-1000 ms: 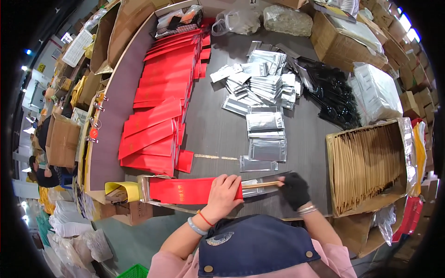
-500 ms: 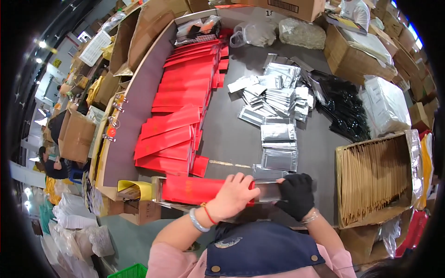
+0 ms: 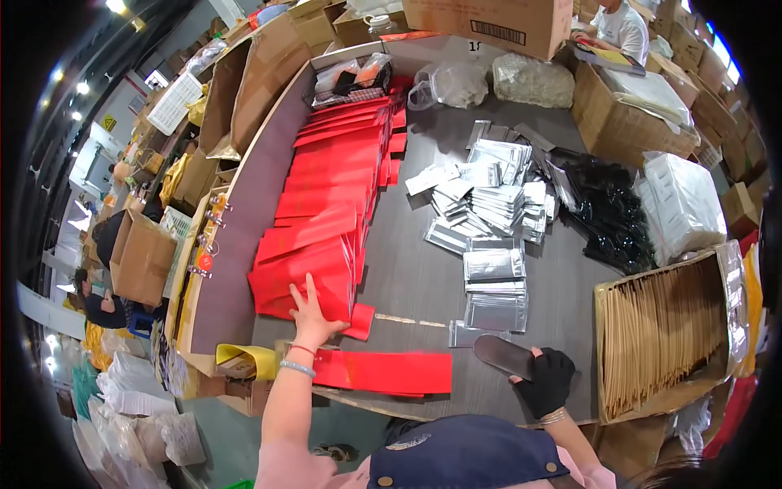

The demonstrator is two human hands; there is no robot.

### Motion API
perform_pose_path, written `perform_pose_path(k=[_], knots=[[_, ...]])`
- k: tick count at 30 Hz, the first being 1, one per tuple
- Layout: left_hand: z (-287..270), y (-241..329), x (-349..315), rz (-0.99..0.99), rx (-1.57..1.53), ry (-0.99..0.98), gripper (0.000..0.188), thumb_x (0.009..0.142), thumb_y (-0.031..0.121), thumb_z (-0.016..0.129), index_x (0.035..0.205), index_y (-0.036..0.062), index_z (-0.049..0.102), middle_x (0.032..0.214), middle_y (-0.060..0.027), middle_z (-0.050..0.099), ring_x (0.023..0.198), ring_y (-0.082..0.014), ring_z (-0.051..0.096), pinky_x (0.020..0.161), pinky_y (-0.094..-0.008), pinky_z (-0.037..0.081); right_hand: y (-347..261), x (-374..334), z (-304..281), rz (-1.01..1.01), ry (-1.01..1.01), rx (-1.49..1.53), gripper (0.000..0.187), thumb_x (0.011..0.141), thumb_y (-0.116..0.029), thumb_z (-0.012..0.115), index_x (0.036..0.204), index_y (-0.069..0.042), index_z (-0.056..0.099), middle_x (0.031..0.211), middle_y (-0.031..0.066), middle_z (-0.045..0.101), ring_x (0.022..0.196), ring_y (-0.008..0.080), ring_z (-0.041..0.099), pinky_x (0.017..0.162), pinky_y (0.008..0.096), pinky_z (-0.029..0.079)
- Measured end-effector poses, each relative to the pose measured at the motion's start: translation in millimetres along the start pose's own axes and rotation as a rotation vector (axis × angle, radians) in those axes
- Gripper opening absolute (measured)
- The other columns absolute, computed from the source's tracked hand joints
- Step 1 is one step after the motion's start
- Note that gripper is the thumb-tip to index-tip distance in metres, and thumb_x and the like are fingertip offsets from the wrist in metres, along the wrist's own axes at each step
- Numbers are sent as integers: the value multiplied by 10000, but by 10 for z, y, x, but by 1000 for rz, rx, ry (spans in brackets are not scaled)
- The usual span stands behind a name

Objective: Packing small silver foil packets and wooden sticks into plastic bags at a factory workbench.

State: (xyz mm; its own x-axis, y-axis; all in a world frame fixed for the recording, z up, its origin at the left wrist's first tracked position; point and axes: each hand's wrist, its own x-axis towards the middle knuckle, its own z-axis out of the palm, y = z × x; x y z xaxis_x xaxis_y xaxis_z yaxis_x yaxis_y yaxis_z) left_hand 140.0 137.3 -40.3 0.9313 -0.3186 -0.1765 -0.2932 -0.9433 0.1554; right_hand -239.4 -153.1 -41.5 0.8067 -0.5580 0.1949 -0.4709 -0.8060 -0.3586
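Head view: left hand (image 3: 314,322) is spread wide, fingers splayed over the near end of the red packet stack (image 3: 326,179), nothing gripped that I can see. Right hand (image 3: 544,381), in a black fingerless glove, is closed on one end of a dark round-ended strip (image 3: 498,359); strip angles up-left, far end by the nearest of the silver packets (image 3: 495,306). One red packet (image 3: 391,371) lies flat along the near table edge, between the hands, its left end partly behind the left wrist; yellow holder (image 3: 259,363) just left of that wrist. Glossy black sleeves (image 3: 607,212) piled right of the silver packets. Carton (image 3: 737,301) of upright thin brown pieces at far right, near the gloved hand.
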Motion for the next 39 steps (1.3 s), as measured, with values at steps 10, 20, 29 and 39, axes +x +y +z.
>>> perform_pose_path(k=[10, 20, 29, 39], knots=[[-541, 1654, 1174, 404, 160, 14, 1083, 569, 212, 877, 1457, 102, 267, 1395, -186, 403, 1178, -353, 519, 971, -486, 440, 10, 36, -10, 37, -106, 22, 677, 598, -354, 804, 1145, -62, 532, 1019, 122, 563, 954, 340, 521, 875, 489, 356], [-35, 2712, 2001, 1045, 341, -78, 902, 683, 125, 732, 1467, 303, 322, 1439, -165, 357, 1308, -416, 353, 1083, -584, 296, 92, 35, 73, -44, -38, 54, 640, 637, -466, 768, 1083, -52, 571, 917, 147, 566, 869, 352, 537, 755, 495, 368], [101, 2499, 1825, 1105, 258, 67, 615, 680, 132, 729, 1246, 150, 488, 1119, -81, 596, 1001, -296, 596, 890, -431, 447, 130, 14, 112, -28, -18, 36, 631, 703, -494, 732, 1130, -61, 565, 948, 140, 543, 866, 342, 503, 795, 502, 344], [-552, 2893, 1056, 1113, -71, -596, 624, 690, 198, 687, 1285, 83, 539, 944, -185, 679, 853, -335, 656, 775, -364, 519, 77, 111, -19, 8, -84, 176, 643, 652, -385, 779, 1150, -53, 542, 983, 125, 566, 910, 335, 521, 824, 488, 351]])
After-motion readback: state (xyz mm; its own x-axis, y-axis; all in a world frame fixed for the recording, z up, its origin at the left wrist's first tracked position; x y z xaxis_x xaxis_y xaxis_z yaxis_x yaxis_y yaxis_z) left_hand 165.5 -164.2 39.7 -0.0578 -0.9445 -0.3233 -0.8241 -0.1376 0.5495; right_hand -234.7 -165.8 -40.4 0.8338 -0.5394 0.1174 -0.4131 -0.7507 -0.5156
